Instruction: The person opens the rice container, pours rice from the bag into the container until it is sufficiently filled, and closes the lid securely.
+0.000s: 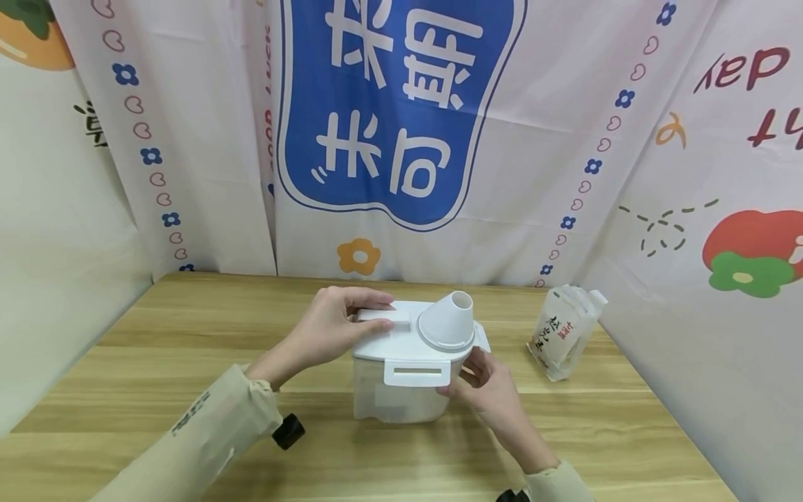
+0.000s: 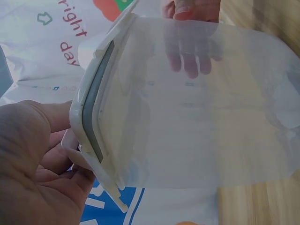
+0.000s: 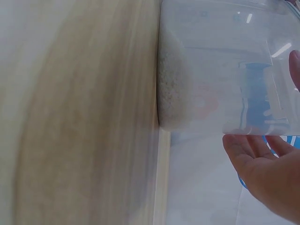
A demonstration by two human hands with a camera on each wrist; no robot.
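Observation:
A clear plastic storage container (image 1: 392, 401) with a white lid (image 1: 370, 348) stands on the table in the head view. On the lid's right part sits a white cone-shaped piece (image 1: 442, 326), open at its top; a white clip (image 1: 417, 376) sticks out at the front. My left hand (image 1: 329, 328) pinches the raised white handle (image 1: 390, 318) on the lid's left part between thumb and fingers. Around the container's right side, under the lid, my right hand (image 1: 492, 397) holds the clear wall. White grains like rice (image 3: 171, 89) lie at the bottom in the right wrist view.
A crumpled, translucent bag (image 1: 561, 335) with printed characters and a white spout stands on the right of the wooden table (image 1: 188, 335). Printed cloth (image 1: 207, 153) hangs along the back and both sides.

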